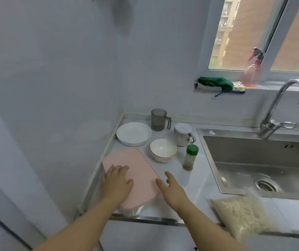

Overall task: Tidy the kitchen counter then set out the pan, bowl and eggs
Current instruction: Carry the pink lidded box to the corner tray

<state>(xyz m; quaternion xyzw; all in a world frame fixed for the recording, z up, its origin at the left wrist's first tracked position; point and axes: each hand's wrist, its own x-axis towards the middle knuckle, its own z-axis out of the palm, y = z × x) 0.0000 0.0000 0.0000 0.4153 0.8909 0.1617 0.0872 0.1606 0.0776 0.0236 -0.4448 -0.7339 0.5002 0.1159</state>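
A clear box with a pink lid (137,171) stands at the counter's left front corner. My left hand (117,182) lies flat on the lid's left side, fingers spread. My right hand (170,189) hovers open at the lid's right edge; whether it touches the lid I cannot tell. Behind the box sits a white bowl with a red rim (163,150), and further back a white plate (133,134). No pan or eggs are in view.
A grey jug (158,120), a lidded mug (183,134) and a green-capped spice jar (190,157) stand near the bowl. The steel sink (264,167) and tap (279,105) are at right. A bag of grains (244,214) overhangs the front edge.
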